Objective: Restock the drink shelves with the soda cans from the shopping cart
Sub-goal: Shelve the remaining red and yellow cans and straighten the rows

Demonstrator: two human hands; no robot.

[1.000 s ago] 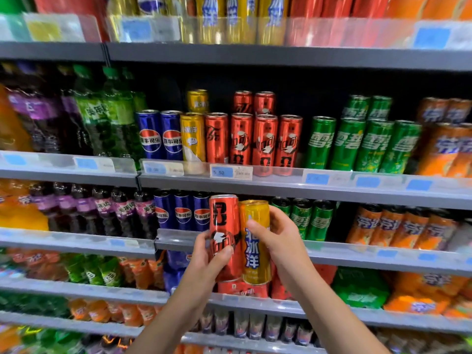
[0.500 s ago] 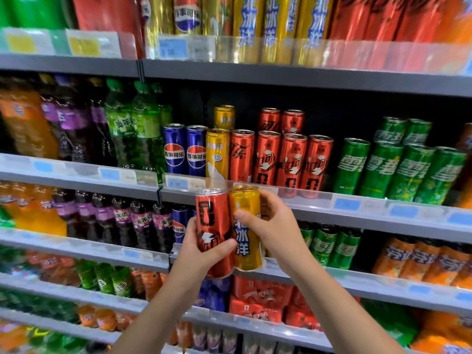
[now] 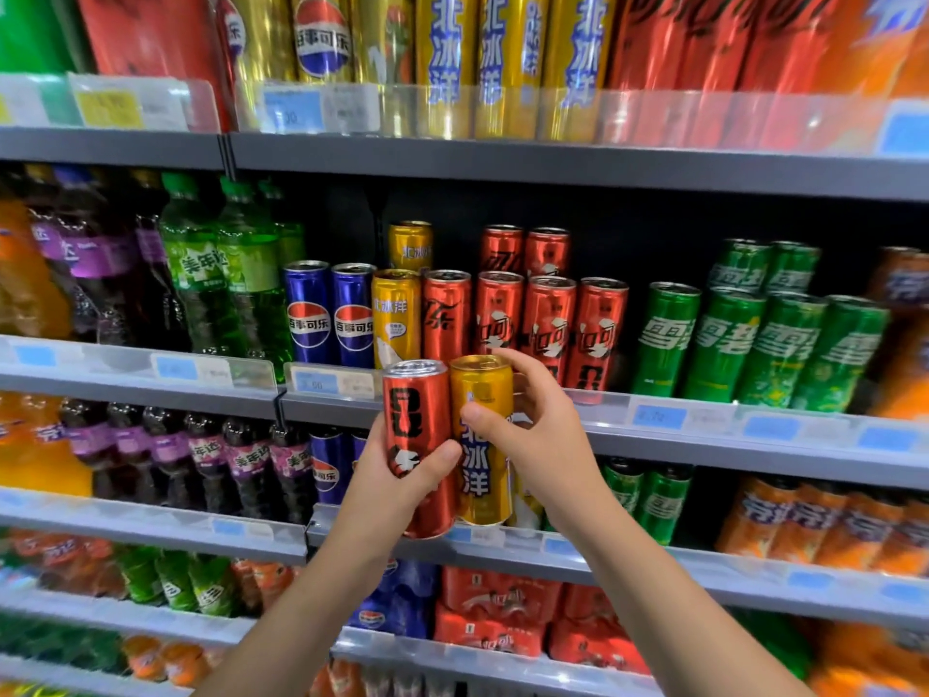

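Soda cans side by side before the drink shelf (image 3: 502, 410): our left hand (image 3: 397, 475) grips the red can (image 3: 420, 445), our right hand (image 3: 543, 435) clasps the gold can (image 3: 485, 445), both upright and touching

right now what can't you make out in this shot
All in the head view:
- Shopping cart: out of frame.
- Prices on the shelf tags: blurred and too small to read.
- Back of the red can: hidden by the left hand.
- Lower part of the yellow can: partly behind the red can and the right hand.
- Orange bottles at right: labels smeared by blur.
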